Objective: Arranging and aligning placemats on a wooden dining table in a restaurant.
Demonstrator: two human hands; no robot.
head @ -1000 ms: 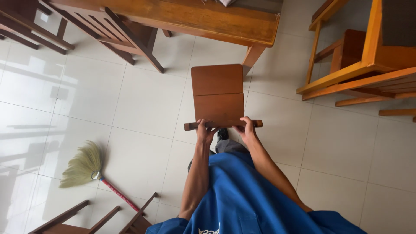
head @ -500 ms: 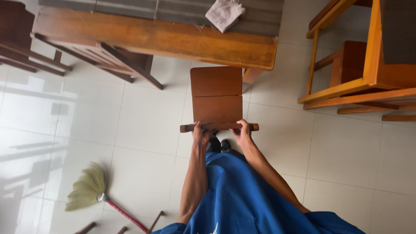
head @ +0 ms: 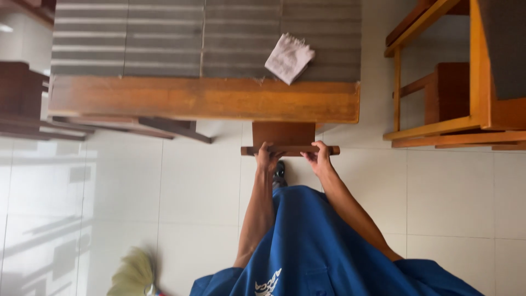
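Both my hands grip the top rail of a brown wooden chair (head: 283, 134) in front of me. My left hand (head: 268, 158) holds the rail's left part and my right hand (head: 318, 157) its right part. Most of the chair's seat sits under the edge of a wooden table (head: 203, 98). A crumpled whitish cloth (head: 289, 57) lies on the table's grey striped covering. I wear a blue garment, and one shoe shows below the rail.
Another dark chair (head: 27, 109) is tucked at the table's left. A yellow-framed wooden chair (head: 438, 129) stands at the right. A straw broom head (head: 133, 277) lies on the white tiled floor at the bottom left.
The chair has slid forward under the table's edge with both hands on its rail. The view has moved up over the table, and the broom has dropped toward the bottom edge.
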